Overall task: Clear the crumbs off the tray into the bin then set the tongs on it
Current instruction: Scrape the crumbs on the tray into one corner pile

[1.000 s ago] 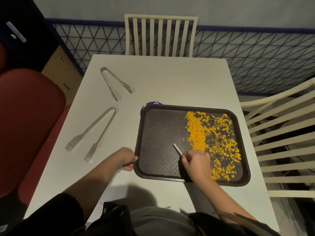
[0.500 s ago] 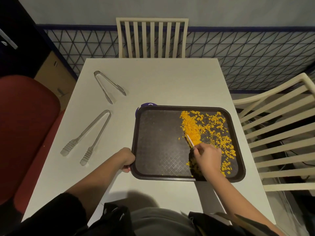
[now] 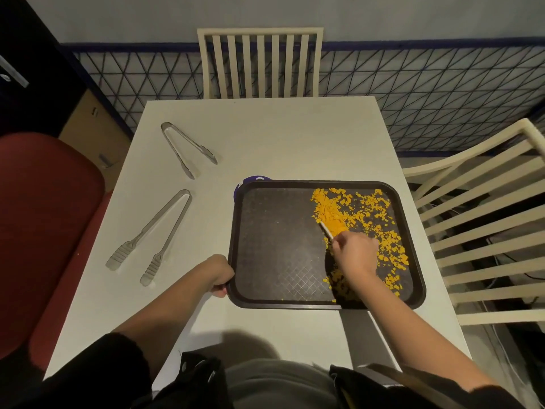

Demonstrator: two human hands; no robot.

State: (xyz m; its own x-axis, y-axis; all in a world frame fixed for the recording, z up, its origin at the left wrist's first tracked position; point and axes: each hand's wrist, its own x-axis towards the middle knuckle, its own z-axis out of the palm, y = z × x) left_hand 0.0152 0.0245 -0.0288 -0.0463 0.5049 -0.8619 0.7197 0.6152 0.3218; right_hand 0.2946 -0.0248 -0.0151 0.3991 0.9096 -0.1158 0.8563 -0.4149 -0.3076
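Grip of right hand closed round thin pale stick, tip in orange crumbs on right half of dark brown square tray; left hand gripping tray's near-left rim. Two metal tongs on white desk, left of tray.

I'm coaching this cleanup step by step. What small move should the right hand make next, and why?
Probably push the thin tool rightward, bunching the crumbs against the right rim of the tray. The right hand holds it at the pile's left margin, the tray's left half is bare, crumbs lie scattered over the right half, and the left hand grips the left rim.
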